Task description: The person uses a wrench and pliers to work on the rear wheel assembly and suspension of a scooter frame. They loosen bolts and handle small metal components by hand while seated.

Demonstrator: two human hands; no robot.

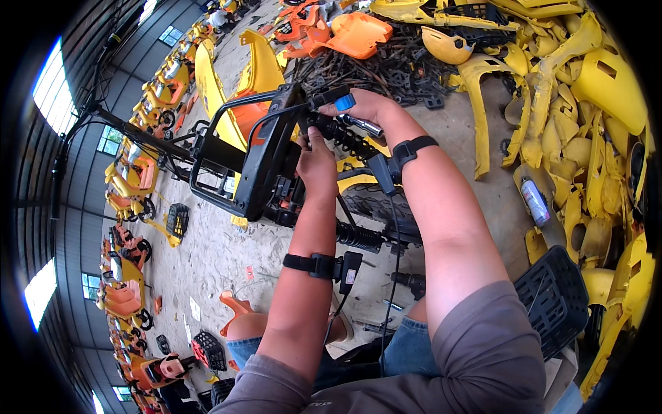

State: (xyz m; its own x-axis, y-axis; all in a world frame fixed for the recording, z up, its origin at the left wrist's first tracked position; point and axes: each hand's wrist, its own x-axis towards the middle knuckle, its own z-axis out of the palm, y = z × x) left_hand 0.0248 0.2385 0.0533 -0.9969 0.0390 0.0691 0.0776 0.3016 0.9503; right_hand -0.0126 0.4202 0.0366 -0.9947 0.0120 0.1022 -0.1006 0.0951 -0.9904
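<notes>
Both hands are on the stripped scooter frame (269, 162) propped up before me. My left hand (317, 162) is closed around the coiled shock spring (341, 136), and my right hand (365, 107) grips a blue-tipped tool (345, 102) at the spring's top. If the tool slips off, I judge my left knuckles could get hit. The frame could also tip toward the yellow body panels (572, 103).

Black frame (265, 162), blue-tipped tool (345, 102), yellow panels (607, 83), orange covers (358, 34), grey floor (227, 248).
</notes>
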